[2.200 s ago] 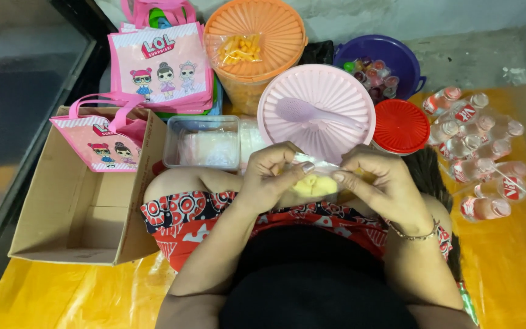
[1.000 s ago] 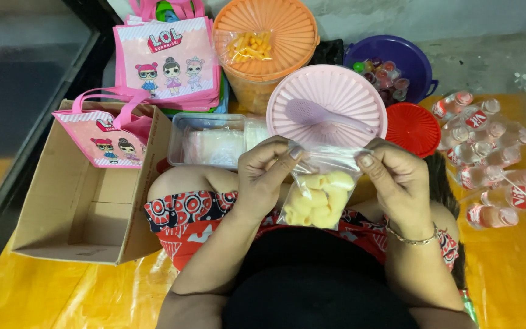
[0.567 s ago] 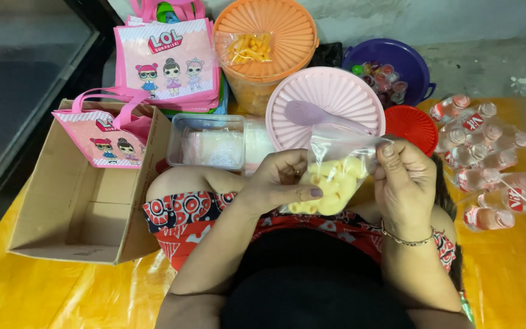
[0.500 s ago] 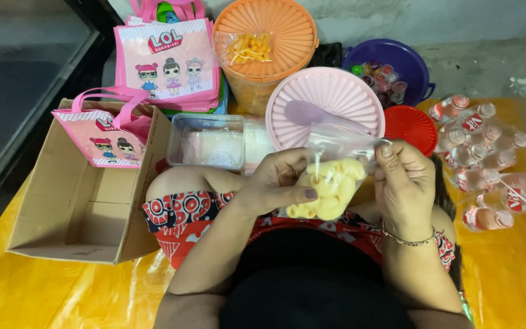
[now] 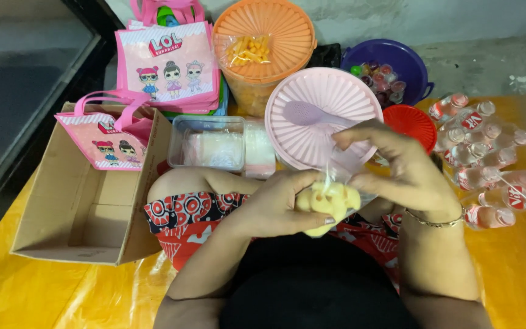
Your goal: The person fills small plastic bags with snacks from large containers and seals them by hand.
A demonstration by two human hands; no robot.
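Surface: yellow sheeting [image 5: 518, 286] is spread over the floor, with a grey wall at the top edge and a dark ledge along the left.
Bag: a small clear plastic bag [image 5: 330, 198] is packed with pale yellow puffed snacks; its top is gathered into a thin neck.
Bag position: it is held above the lap, just in front of the pink ribbed lid [image 5: 321, 116], between the two hands.
Left hand: the left hand [image 5: 275, 207] is wrapped around the filled bottom of the bag, fingers curled beneath it, gripping it.
Right hand: the right hand [image 5: 400, 167] is pinched on the bag's gathered top, thumb and fingertips closed on the plastic; a thin bracelet is seen at the wrist.
Ahead: a pink spoon [image 5: 312, 114] lies on the pink lid; an orange tub [image 5: 263, 49] of yellow snacks, a purple bowl [image 5: 412, 64] of small cups and a red lid [image 5: 412, 122] stand behind.
Left side: an open cardboard box [image 5: 86, 201] with a pink printed bag [image 5: 108, 137] leaning in it takes up the left; a clear container [image 5: 208, 143] sits beside the knee.
Right side: small plastic bottles [image 5: 482, 158] are scattered near the right elbow.
Open room: bare sheeting is left only at the lower corners.
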